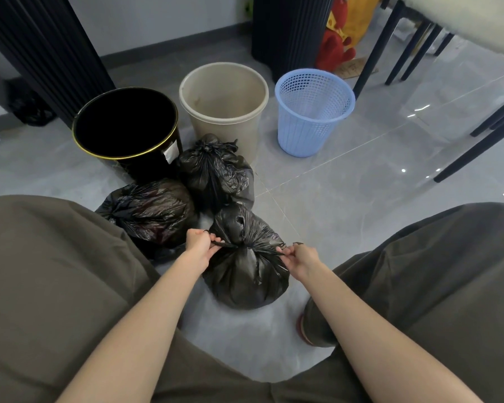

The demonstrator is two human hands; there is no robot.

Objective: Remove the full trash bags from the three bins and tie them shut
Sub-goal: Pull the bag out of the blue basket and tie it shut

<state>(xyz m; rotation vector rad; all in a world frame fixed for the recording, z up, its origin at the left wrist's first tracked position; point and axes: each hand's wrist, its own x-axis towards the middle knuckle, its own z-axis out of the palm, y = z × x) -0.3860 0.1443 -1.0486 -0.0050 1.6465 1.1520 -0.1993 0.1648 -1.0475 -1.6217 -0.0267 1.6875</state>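
Observation:
Three bins stand in a row on the floor: a black bin with a gold rim, a beige bin and a blue mesh basket. None holds a bag. Three black trash bags lie in front of them. The far bag has a knotted top, and the left bag lies beside my left knee. The near bag sits between my knees. My left hand and my right hand each pinch one end of its gathered neck, pulled apart sideways over a knot.
My knees in olive trousers fill both lower sides. Dark ribbed columns rise behind the bins. Black chair legs stand at the right, with a red and yellow toy behind. The tiled floor is glossy grey.

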